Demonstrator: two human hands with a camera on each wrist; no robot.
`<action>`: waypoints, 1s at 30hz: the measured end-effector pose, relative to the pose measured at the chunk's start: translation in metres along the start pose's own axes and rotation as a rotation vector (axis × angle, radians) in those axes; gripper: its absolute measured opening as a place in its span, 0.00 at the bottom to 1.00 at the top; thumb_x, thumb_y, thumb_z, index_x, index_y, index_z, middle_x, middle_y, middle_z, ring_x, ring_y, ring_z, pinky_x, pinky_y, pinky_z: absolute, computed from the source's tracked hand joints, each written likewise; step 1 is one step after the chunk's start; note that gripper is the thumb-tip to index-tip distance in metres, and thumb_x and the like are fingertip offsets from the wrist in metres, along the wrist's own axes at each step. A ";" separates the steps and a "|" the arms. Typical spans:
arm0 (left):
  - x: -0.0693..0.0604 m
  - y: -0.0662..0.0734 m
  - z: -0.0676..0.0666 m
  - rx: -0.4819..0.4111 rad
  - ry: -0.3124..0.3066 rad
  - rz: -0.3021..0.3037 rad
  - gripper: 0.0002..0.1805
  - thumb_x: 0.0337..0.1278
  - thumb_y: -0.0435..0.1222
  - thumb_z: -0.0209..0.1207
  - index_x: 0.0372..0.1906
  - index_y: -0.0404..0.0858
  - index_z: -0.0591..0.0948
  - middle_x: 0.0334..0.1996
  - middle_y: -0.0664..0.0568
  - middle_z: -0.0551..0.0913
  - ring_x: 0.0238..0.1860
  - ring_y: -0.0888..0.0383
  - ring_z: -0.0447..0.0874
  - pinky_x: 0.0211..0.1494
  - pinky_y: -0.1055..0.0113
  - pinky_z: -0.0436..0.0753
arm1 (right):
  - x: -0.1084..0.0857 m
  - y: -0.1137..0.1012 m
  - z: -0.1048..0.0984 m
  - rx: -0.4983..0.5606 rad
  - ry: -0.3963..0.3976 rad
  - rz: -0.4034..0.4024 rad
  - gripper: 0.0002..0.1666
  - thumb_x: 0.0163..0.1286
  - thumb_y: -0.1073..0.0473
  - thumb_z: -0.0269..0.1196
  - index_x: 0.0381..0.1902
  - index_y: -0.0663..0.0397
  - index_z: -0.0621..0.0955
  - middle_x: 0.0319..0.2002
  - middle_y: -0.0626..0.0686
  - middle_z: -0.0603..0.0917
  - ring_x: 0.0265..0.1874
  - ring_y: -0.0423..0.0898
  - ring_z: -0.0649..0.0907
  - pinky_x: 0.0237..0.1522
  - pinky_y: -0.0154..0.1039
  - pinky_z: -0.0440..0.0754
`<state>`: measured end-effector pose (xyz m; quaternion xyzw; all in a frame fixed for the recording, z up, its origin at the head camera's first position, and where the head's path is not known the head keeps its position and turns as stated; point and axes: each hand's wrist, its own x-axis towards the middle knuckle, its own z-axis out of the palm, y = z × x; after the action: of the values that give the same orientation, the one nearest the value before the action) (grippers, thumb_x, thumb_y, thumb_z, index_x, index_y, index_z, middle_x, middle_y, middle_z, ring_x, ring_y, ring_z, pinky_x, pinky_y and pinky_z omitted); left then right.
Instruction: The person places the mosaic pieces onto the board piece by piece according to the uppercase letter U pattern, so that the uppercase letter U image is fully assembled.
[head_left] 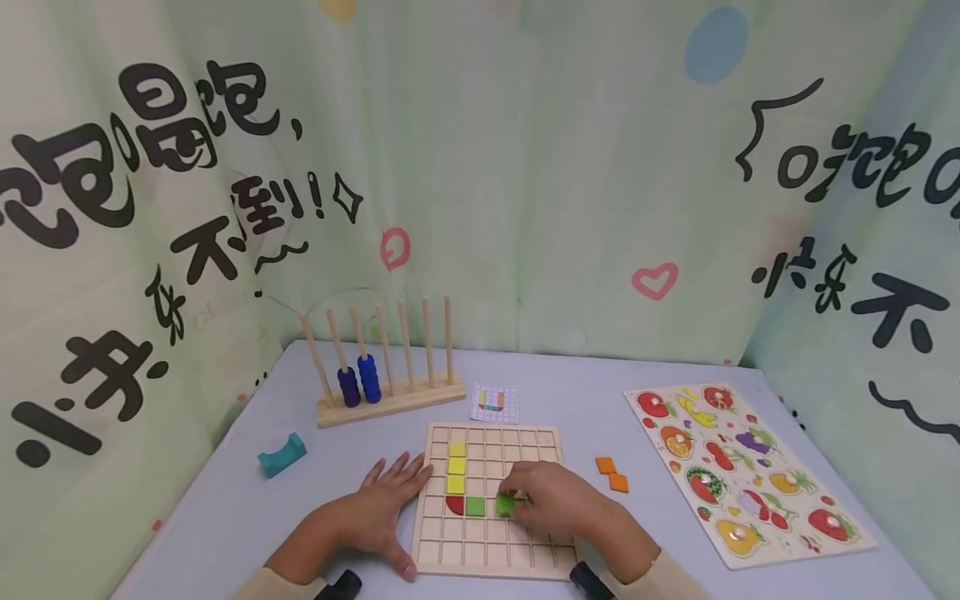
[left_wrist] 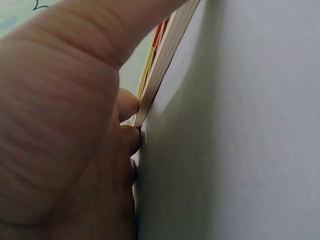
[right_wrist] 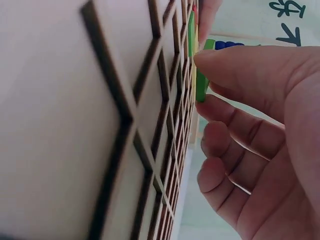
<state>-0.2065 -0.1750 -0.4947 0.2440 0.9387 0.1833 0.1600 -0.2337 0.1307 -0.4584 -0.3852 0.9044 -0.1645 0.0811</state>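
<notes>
A wooden grid board (head_left: 465,554) lies flat on the table in the head view. Down one column run several yellow squares (head_left: 456,467), with a red rounded piece (head_left: 455,504) below them and a green square (head_left: 475,506) to its right. My right hand (head_left: 551,497) pinches another green square (head_left: 505,504) between thumb and fingers over the same row; the right wrist view shows this green piece (right_wrist: 202,82) on edge, close to the grid. Against the board's left edge rests my left hand (head_left: 375,512), fingers spread, thumb at the near corner.
Two orange squares (head_left: 611,473) lie right of the board. Behind it are a small pattern card (head_left: 495,403) and a wooden peg rack (head_left: 405,398) with blue beads. A teal block (head_left: 282,455) sits at left, a fruit puzzle board (head_left: 742,475) at right.
</notes>
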 end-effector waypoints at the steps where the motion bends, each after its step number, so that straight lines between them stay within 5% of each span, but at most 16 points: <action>1: 0.001 0.000 0.001 0.002 -0.001 -0.002 0.75 0.17 0.73 0.69 0.78 0.44 0.52 0.78 0.48 0.44 0.76 0.45 0.32 0.71 0.40 0.33 | 0.001 0.001 0.002 0.001 -0.002 0.000 0.13 0.61 0.58 0.67 0.45 0.45 0.86 0.37 0.34 0.78 0.34 0.34 0.75 0.41 0.35 0.78; 30: 0.000 0.000 0.000 -0.010 0.001 0.002 0.74 0.19 0.72 0.70 0.78 0.43 0.52 0.78 0.47 0.44 0.76 0.44 0.33 0.71 0.39 0.34 | 0.010 -0.002 0.010 -0.013 0.016 -0.050 0.13 0.58 0.59 0.69 0.43 0.45 0.87 0.38 0.36 0.80 0.36 0.33 0.77 0.44 0.35 0.78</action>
<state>-0.2068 -0.1748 -0.4945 0.2443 0.9376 0.1883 0.1606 -0.2368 0.1196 -0.4672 -0.4067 0.8962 -0.1637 0.0674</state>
